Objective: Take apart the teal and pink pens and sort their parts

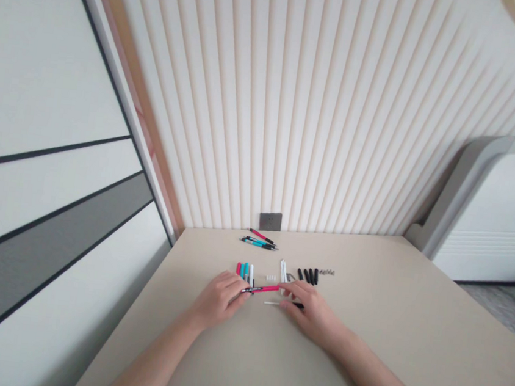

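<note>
A pink pen barrel (267, 288) with a dark clip end spans the gap between my two hands above the table. My left hand (223, 295) is closed on its dark end, and the fingers of my right hand (312, 310) pinch its pink end. Under my right thumb shows a thin white refill (272, 303) with a black grip piece (298, 305); whether the thumb holds it or it lies on the table, I cannot tell. Just beyond my left hand stand coloured barrel parts (246, 270) in a row. White refills (283, 268) lie beyond my right fingers.
Assembled pens (259, 242) lie near the wall. Several black grips (308, 276), small springs (327, 272) and little white pieces (270, 278) rest on the beige table (370, 260). A dark socket (270, 221) is on the ribbed wall; a cabinet (53, 208) borders the left.
</note>
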Tool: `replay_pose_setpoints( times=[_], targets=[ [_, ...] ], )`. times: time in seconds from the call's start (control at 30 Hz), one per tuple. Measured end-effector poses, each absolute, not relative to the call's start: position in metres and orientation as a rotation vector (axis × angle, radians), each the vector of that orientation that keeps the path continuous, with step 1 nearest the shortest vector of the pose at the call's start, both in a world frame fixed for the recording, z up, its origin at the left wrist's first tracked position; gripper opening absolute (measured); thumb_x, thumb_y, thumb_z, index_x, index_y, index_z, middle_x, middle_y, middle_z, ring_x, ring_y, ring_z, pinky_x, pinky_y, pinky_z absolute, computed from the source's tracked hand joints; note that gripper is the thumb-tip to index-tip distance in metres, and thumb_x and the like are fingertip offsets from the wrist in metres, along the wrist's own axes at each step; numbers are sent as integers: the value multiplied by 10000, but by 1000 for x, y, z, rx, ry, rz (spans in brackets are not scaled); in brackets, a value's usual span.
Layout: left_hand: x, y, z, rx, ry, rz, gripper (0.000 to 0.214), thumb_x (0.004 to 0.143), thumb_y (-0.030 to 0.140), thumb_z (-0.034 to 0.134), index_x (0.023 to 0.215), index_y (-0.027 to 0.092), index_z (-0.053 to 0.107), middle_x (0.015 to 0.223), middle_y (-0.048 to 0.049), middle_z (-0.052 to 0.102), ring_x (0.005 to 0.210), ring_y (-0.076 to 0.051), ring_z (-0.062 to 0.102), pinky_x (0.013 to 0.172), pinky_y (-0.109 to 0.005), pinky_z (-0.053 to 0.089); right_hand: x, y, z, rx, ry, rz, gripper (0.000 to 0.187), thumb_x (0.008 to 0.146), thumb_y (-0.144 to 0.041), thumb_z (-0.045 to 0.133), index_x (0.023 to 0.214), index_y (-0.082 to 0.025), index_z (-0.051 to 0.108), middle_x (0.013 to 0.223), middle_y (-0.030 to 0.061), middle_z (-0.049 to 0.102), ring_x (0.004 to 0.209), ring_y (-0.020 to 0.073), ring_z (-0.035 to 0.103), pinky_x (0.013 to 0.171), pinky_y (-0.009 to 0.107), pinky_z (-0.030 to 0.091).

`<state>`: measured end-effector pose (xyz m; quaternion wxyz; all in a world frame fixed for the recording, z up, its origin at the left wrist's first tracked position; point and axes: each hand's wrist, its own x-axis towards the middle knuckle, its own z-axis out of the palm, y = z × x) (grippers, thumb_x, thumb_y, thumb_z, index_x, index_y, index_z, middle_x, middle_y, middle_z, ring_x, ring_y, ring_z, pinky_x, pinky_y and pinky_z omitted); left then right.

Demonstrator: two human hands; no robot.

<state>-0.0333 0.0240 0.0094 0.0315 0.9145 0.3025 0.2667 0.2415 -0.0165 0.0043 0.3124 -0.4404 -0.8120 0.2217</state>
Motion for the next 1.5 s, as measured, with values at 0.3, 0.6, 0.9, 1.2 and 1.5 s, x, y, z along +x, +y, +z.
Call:
replay_pose_setpoints(
  times=[0.3,0.6,0.9,1.2,1.5],
  targets=[
    [-30,22,8,2703,851,870,132,944,233,496,990,185,610,867,-43,665,829,-175,587,806,-315,454,234,-21,8,-1153,-2238,573,193,947,-296,498,930,-202,666,831,34,659,799,167,581,744,272,426],
    [-22,16,8,2532,862,866,116,923,235,522,963,202,626,822,-28,642,818,-161,581,821,-290,461,227,-21,-1,-1169,-2436,440,170,940,-302,522,879,-213,654,827,21,660,815,166,587,759,272,382],
    [-24,15,7,2500,848,907,128,920,230,508,954,196,627,839,-38,654,820,-163,592,822,-298,475,228,-20,-1,-1174,-2448,440,176,946,-269,516,886,-217,673,833,21,654,827,161,594,776,270,395],
    [-53,29,23,2763,1127,1103,133,922,227,511,991,201,622,857,-54,681,822,-192,615,803,-349,469,233,-19,-5,-1126,-2421,457,201,945,-246,490,885,-218,679,850,43,635,829,175,589,783,278,440],
    [-62,40,20,2698,1627,1080,168,939,248,492,1033,209,625,964,-57,701,915,-226,631,835,-375,435,235,-20,5,-1088,-2318,538,173,959,-252,475,913,-194,631,888,46,648,845,167,588,796,281,450]
  ],
)
